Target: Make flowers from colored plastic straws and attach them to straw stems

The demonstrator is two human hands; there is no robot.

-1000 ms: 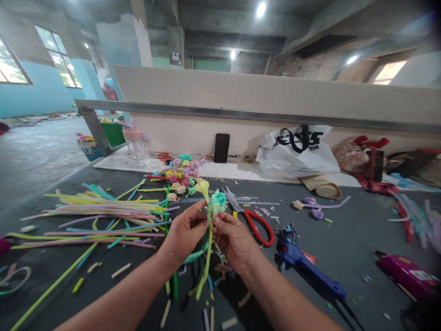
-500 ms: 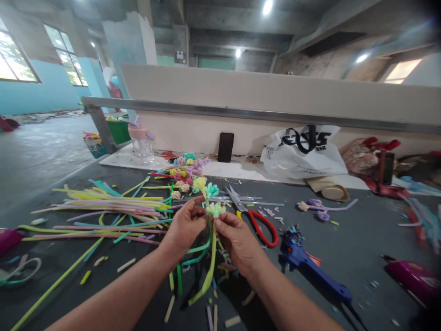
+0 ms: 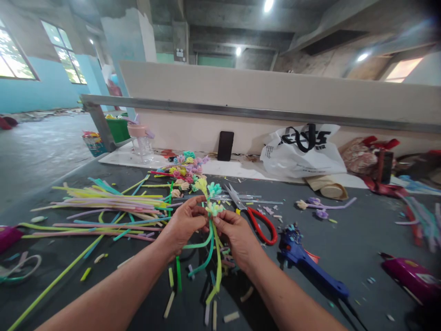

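Observation:
My left hand [image 3: 189, 221] and my right hand [image 3: 234, 232] meet at the middle of the dark table, both closed on a small bunch of fuzzy flowers [image 3: 214, 209]. Its heads are yellow, turquoise and pale cream-green, standing above my fingertips. Green and turquoise stems [image 3: 217, 262] hang below between the hands and curve outward. Left of my left hand lies a pile of coloured fuzzy stems [image 3: 113, 202]. Scissors with red handles [image 3: 262, 225] lie open just beyond my right hand. Beside them is a blue glue gun [image 3: 310, 264].
Finished fuzzy flowers [image 3: 188, 168] are heaped behind the hands. A phone [image 3: 225, 146] leans on the back panel, between a clear cup [image 3: 140, 142] and a white bag [image 3: 303, 151]. A purple flower stem [image 3: 334, 206] and a magenta tool [image 3: 409, 276] lie at right.
The hanging stems have swung right and spread apart, and the flower heads have turned slightly. Both hands keep their hold, almost in the same place.

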